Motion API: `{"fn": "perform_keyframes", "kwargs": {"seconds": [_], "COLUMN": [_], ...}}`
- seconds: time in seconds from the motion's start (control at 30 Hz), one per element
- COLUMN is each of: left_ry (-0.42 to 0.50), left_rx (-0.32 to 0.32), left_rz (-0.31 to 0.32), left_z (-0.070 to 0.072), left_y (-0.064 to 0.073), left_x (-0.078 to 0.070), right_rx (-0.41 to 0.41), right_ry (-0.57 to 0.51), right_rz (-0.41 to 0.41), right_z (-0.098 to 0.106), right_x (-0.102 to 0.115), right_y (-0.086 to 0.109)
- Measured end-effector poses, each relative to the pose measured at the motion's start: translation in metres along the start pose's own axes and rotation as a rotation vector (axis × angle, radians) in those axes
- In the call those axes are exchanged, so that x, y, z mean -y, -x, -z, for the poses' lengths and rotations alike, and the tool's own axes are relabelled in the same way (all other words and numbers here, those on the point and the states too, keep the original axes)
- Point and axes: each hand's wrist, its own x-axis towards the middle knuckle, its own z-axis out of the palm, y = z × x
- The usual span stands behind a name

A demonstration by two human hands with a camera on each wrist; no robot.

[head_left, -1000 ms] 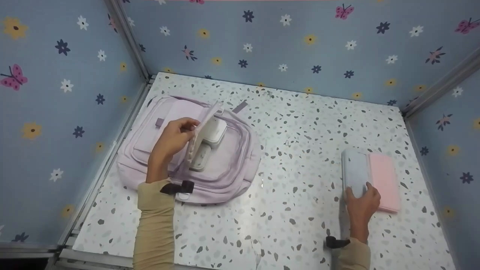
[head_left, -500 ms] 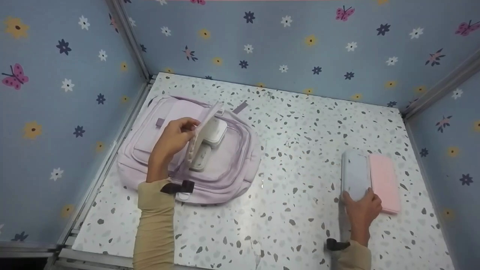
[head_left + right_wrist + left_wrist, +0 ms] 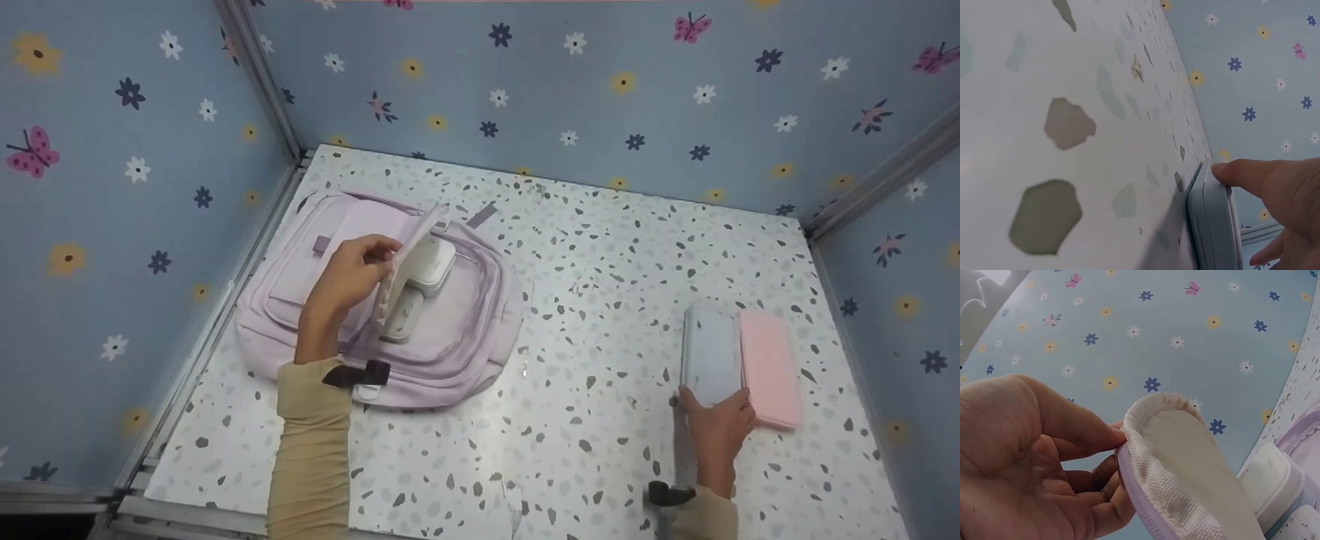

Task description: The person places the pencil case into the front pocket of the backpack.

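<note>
A lilac backpack [image 3: 465, 330] lies on the speckled table with its front pocket unzipped. My left hand [image 3: 352, 274] pinches the edge of the raised pocket flap [image 3: 1185, 455] between thumb and fingers. Inside the pocket sit a white rounded box [image 3: 433, 266] and a smaller white oblong one [image 3: 403, 319], each partly covered by the flap. Over on the right, my right hand [image 3: 716, 424] grips the near end of a light blue rectangular case [image 3: 712, 352], thumb on its left side and fingers on its right. The right wrist view shows the thumb against the case's edge.
A pink rectangular case [image 3: 771, 367] lies alongside the blue one on its right. Blue flower-printed walls [image 3: 562, 82] enclose the table [image 3: 585, 300] at the back and both sides. The backpack is close to the left wall.
My right hand has slid toward the near end of the light blue case, its thumb moving outward to the left edge. My left hand keeps the flap raised as before.
</note>
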Motion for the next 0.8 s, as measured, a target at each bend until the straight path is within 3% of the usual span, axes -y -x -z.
{"fn": "perform_keyframes", "kwargs": {"seconds": [0.4,0.8], "left_ry": [-0.011,-0.002], "left_rx": [0.001,0.013], "left_rz": [0.005,0.017], "left_z": [0.0007,0.0019], "left_y": [0.0014,0.0014], "left_x": [-0.0012,-0.0003], "right_rx": [-0.001,-0.064], "right_ry": [0.004,-0.052], "right_rz": [-0.015,0.090], "right_z": [-0.0011,-0.0004], "right_x": [-0.0017,-0.0044], "right_y": [0.0002,0.0080]}}
